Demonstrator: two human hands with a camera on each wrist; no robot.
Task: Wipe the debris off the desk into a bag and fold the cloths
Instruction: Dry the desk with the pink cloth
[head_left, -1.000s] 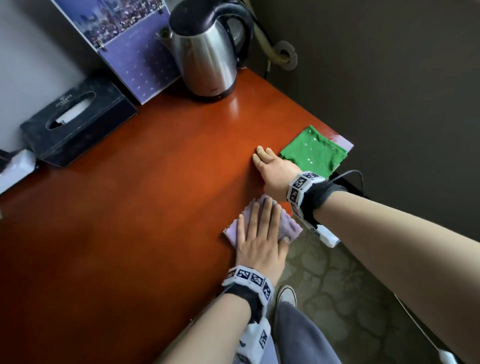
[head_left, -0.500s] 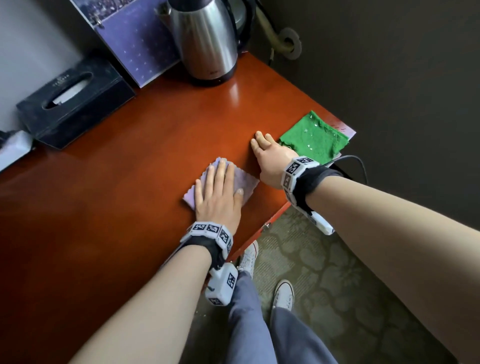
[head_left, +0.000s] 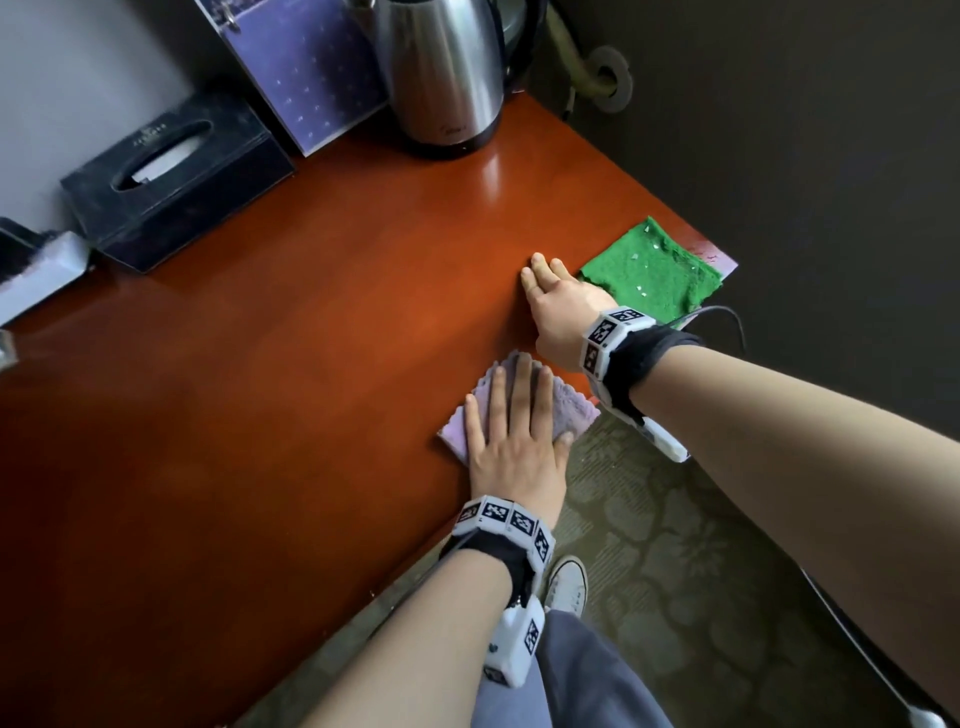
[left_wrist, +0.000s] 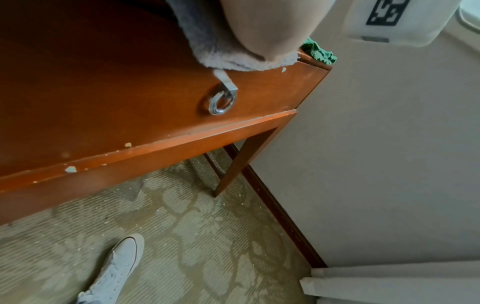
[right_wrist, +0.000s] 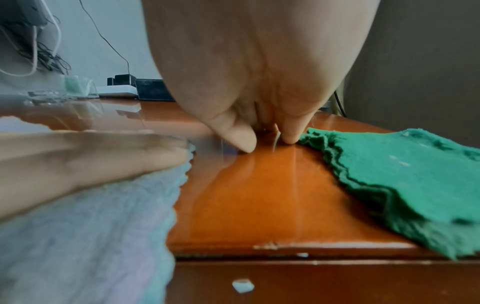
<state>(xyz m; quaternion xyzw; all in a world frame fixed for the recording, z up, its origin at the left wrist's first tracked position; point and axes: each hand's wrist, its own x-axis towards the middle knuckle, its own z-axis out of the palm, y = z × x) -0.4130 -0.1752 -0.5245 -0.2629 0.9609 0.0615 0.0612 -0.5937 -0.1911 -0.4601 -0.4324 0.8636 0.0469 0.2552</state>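
Purple cloth (head_left: 511, 400) pressed flat under open left hand (head_left: 511, 447), right hand (head_left: 563, 306) laid open on bench (head_left: 260, 389), green cloth (head_left: 654, 275) at its three o'clock

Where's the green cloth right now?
In the head view the green cloth lies flat on the desk's far right corner, just right of the right hand, with pale debris bits on it.

bare desk (head_left: 322, 322) centre, kettle (head_left: 441, 78) and tissue box (head_left: 176, 176) behind
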